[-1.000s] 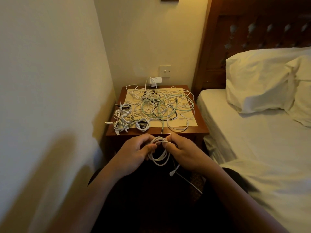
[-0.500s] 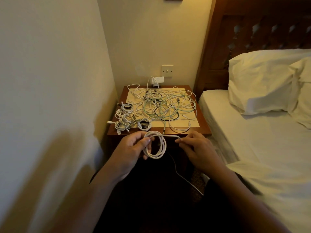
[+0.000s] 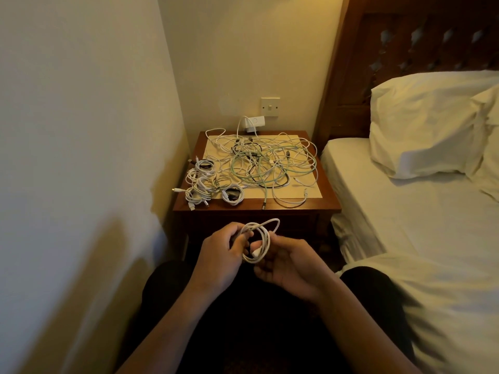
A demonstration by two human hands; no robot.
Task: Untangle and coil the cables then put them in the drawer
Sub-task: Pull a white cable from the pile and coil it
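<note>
Low in front of the desk (image 3: 328,202), both hands hold a white cable (image 3: 266,240) wound into a small ring. The left hand (image 3: 216,255) has its grip closed round the ring's left side, with fingers poked through it. The right hand (image 3: 290,268) has its grip curled on the ring's right side. On the desk lies a big messy pile of cables (image 3: 272,163), white, green and black. Beside the pile, by the left edge, sit small coiled cables (image 3: 205,184). A bed (image 3: 405,211) with a pillow (image 3: 421,125) stands to the right.
</note>
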